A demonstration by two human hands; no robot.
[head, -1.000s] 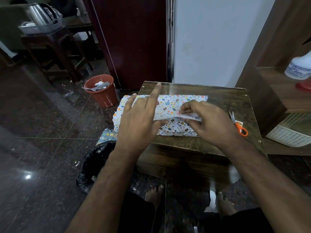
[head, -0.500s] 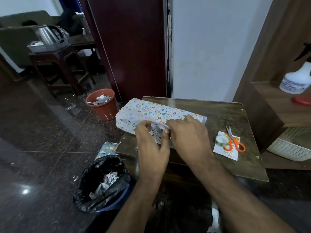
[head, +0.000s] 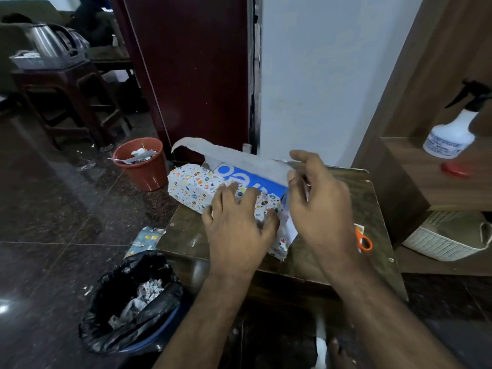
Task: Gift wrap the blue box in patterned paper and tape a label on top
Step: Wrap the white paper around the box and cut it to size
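Both hands hold patterned paper (head: 197, 186) around blue box (head: 250, 177).

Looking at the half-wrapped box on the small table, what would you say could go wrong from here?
1. The right hand holds the paper flap lifted, leaving the blue box top bare; it may come down askew or crease.
2. Only the left hand presses the near paper down, so the wrap could loosen.
3. The box's left end overhangs the table edge above the floor, so a push might tip it off.
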